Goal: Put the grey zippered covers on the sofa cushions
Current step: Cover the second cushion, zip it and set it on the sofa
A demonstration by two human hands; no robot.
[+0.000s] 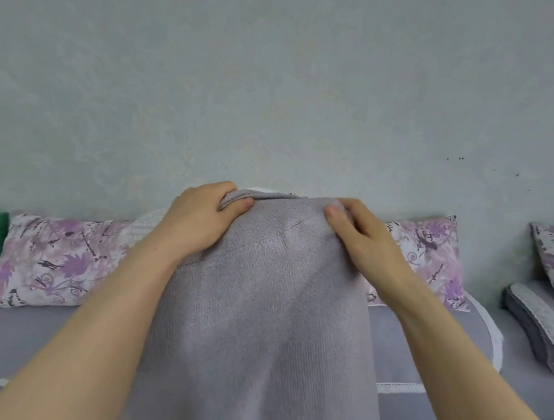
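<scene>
The left hand [201, 219] gripped and the right hand [357, 235] pinched the top edge of the grey cover [252, 315], held upright above the sofa [415, 335], probably to draw its mouth over the white cushion [148, 220].

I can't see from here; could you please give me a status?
Left hand and right hand pinch grey cover at its top edge. White cushion peeks out. Nothing blocking.

Head camera looks forward, close over sofa [26, 342].

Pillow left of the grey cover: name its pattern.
The pillow has purple flowers on white; head view.
</scene>
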